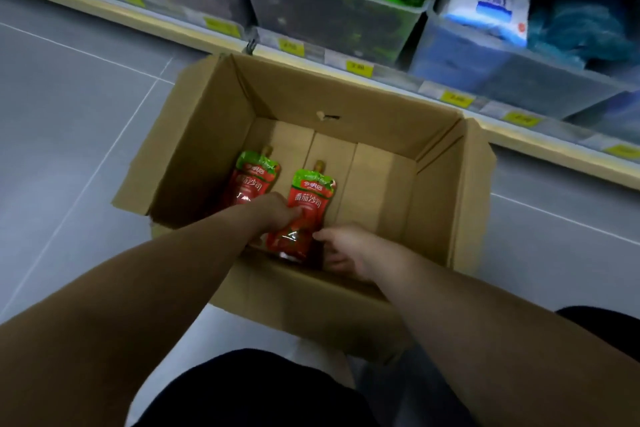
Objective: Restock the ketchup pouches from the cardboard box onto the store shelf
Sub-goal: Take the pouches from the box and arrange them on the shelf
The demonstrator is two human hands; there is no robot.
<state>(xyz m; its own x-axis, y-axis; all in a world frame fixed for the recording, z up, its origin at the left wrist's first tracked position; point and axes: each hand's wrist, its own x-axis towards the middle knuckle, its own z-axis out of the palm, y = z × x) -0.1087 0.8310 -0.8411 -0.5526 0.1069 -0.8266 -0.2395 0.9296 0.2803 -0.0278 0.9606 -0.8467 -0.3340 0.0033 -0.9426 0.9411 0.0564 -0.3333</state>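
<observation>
From the head camera, the cardboard box [301, 163] sat open on the floor just in front of the store shelf [381, 74], and it was nearly empty: only two ketchup pouches showed on its bottom, so most of the restocking seemed to be done, with these last ones left to lift out and place. Whether any ketchup already stood on the shelf could not be told, since the bins there held other packets.

The nearer pouch [304, 208] lay toward the box's near wall, spout pointing away, between the two hands. The left hand [277, 210] rested on its left edge, fingers curled down onto the pouch and apparently closing on it, though the grip itself was hidden under the hand. The right hand [343, 250] touched the pouch's lower right corner, fingers loosely spread and not yet pinching anything. The second pouch [254, 178] lay just beside it to the left, partly under the left wrist.
</observation>
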